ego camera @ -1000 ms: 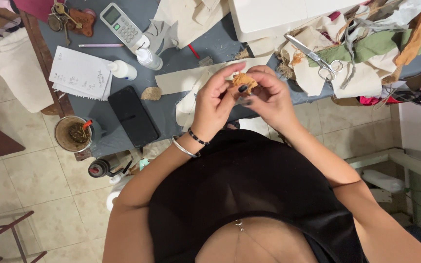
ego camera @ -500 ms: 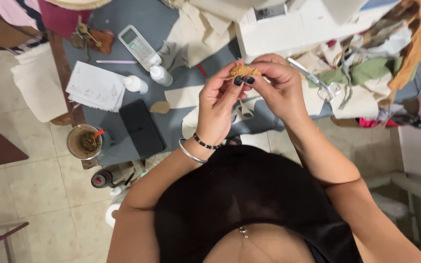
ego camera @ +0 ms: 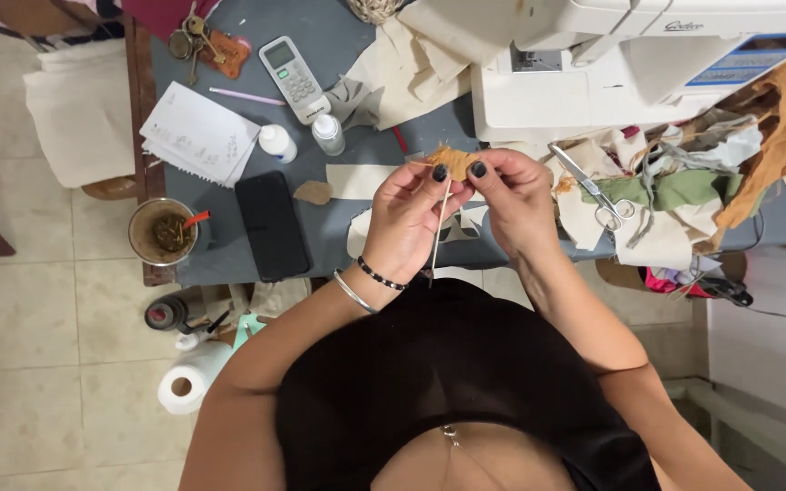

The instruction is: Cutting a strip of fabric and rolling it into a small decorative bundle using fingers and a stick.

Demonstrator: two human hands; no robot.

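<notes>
A small orange-brown fabric piece (ego camera: 452,161) is pinched between both hands above the grey table (ego camera: 229,255). My left hand (ego camera: 407,218) grips its left side and also holds a thin wooden stick (ego camera: 441,223) that points down toward my body. My right hand (ego camera: 511,200) grips the fabric's right side with thumb and fingers. Both hands touch each other over the table's front edge.
A white sewing machine (ego camera: 611,64) stands at the back right. Scissors (ego camera: 593,191) lie on a heap of fabric scraps (ego camera: 684,191). A black phone (ego camera: 270,225), remote (ego camera: 295,77), paper sheet (ego camera: 197,134), two small bottles (ego camera: 327,134), a cup (ego camera: 158,232) and a paper roll (ego camera: 188,382) lie left.
Both hands with the fabric piece lifted slightly and the view shifted toward the sewing machine. The thin stick now shows hanging from my left hand.
</notes>
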